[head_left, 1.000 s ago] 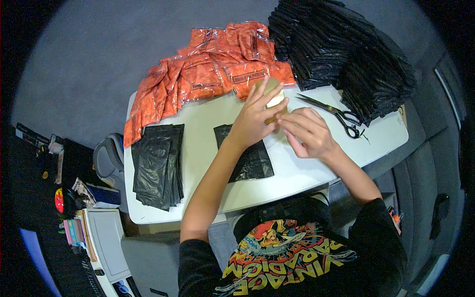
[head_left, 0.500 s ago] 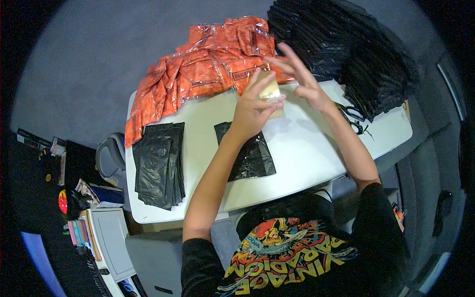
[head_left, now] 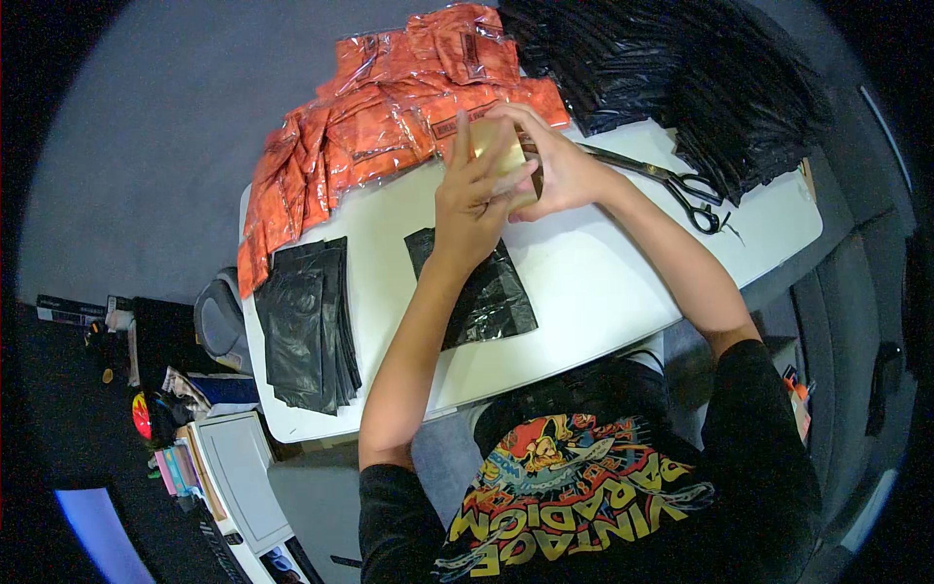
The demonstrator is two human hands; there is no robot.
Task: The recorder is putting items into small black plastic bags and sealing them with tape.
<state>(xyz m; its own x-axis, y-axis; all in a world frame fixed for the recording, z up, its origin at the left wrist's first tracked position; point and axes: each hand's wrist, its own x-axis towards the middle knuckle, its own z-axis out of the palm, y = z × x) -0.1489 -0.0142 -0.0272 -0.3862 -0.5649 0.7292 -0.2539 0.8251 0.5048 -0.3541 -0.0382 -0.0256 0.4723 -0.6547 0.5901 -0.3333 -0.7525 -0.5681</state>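
Observation:
In front of me, above the white table (head_left: 593,282), both hands are on a wide, yellowish roll of packing tape (head_left: 484,136). My left hand (head_left: 465,204) grips it from the left, its fingers laid across the front and partly blurred. From the right, my right hand (head_left: 569,175) curls its fingers and thumb around the roll's edge. Below the left wrist, a shiny black plastic bag (head_left: 496,302) lies flat, partly covered by my left forearm. A stack of similar black bags (head_left: 297,331) rests at the table's left end.
Orange garments in clear plastic packets (head_left: 379,131) are heaped along the far left edge. A large pile of black packets (head_left: 662,68) fills the far right. Black-handled scissors (head_left: 671,177) lie right of my hands. A grey chair (head_left: 222,321) stands beyond the left end.
My right hand, open and apart before, has come in and closed around the tape roll. Both hands have shifted left a little, and the view has moved slightly, showing more of the scissors.

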